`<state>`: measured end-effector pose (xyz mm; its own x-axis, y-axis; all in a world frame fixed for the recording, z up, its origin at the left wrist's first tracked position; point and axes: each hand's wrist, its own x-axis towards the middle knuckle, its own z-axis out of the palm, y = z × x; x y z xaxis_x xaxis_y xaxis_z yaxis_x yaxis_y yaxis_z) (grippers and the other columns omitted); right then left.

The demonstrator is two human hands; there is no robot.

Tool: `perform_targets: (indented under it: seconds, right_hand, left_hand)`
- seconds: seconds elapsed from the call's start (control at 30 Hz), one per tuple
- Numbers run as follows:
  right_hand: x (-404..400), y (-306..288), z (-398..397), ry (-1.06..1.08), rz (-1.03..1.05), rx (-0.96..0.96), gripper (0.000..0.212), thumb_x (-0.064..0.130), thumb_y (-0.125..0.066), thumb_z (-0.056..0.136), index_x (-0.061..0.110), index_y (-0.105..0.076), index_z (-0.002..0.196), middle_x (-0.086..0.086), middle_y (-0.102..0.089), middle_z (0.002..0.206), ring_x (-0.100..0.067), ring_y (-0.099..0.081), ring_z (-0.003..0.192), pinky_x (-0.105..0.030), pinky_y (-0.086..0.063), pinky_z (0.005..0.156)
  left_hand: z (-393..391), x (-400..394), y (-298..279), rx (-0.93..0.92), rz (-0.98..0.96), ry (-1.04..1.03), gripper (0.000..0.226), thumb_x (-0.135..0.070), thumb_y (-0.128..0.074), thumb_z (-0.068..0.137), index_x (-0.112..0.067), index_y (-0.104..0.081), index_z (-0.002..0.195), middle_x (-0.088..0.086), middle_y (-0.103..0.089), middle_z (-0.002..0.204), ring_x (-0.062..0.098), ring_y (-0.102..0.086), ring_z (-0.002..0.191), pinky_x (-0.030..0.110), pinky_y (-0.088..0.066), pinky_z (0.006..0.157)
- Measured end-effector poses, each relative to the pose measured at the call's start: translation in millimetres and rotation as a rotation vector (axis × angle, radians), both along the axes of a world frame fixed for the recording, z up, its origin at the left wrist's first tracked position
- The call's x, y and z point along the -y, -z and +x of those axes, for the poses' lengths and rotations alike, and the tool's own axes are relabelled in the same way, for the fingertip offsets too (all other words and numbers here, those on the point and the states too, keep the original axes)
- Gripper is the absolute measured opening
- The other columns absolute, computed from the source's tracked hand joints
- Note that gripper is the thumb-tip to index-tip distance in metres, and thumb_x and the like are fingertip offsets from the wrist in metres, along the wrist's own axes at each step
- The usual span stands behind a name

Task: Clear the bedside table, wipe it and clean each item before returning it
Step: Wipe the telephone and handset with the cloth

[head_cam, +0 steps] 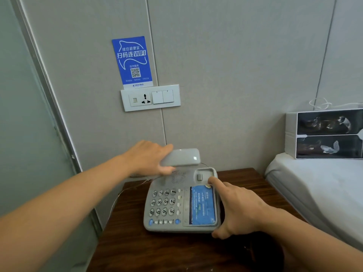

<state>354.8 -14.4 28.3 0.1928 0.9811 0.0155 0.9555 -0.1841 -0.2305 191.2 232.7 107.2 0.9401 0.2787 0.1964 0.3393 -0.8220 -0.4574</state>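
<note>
A grey desk telephone with a keypad and a blue card on its face sits on the dark wooden bedside table. My left hand grips the grey handset and holds it just above the cradle at the phone's far end. My right hand holds the phone's right edge, its forefinger on the cradle rim and its thumb at the near corner.
A bed with white sheets adjoins the table on the right, with a white box standing on it. On the wall behind are a socket and switch panel and a blue WiFi sign. A thin cord runs off the table's left.
</note>
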Motion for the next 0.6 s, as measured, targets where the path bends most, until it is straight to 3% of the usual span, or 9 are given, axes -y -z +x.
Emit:
perform_targets:
  seconds: [0.17,0.3,0.47,0.6]
  right_hand:
    - [-4.4,4.0,6.2,-0.038,-0.010,-0.017,0.131,0.077,-0.081,0.057,0.040,-0.001,0.154,0.014,-0.048,0.134,-0.005,-0.050,0.111,-0.026,-0.048,0.099]
    - [-3.0,10.5,12.4,-0.045,-0.023,-0.062,0.131,0.075,-0.082,0.057,0.044,0.001,0.154,0.015,-0.047,0.140,-0.008,-0.050,0.122,-0.029,-0.046,0.106]
    - [-7.4,11.8,20.8,-0.061,-0.090,-0.152,0.134,0.072,-0.084,0.061,0.042,0.001,0.159,0.016,-0.043,0.149,-0.007,-0.044,0.130,-0.028,-0.041,0.112]
    - [-12.9,13.4,26.4,-0.076,-0.134,-0.218,0.131,0.067,-0.087,0.062,0.041,-0.003,0.159,0.016,-0.045,0.147,-0.004,-0.046,0.128,-0.024,-0.042,0.110]
  left_hand:
    - [11.2,22.7,32.5,-0.005,-0.342,0.069,0.047,-0.070,-0.050,0.096,-0.028,-0.043,0.116,-0.009,-0.056,0.092,0.012,-0.054,0.076,0.031,-0.038,0.062]
    - [16.0,16.5,55.3,0.008,-0.408,0.068,0.048,-0.078,-0.047,0.092,-0.035,-0.043,0.114,-0.012,-0.056,0.099,0.008,-0.055,0.082,0.027,-0.038,0.064]
    - [16.8,2.1,63.4,-0.030,-0.600,0.031,0.066,-0.086,-0.046,0.086,-0.041,-0.048,0.135,-0.011,-0.056,0.116,0.008,-0.056,0.102,0.033,-0.049,0.085]
    - [18.7,-3.2,65.5,-0.094,-0.616,-0.039,0.061,-0.083,-0.046,0.089,-0.037,-0.052,0.128,-0.007,-0.064,0.114,0.011,-0.060,0.099,0.037,-0.052,0.086]
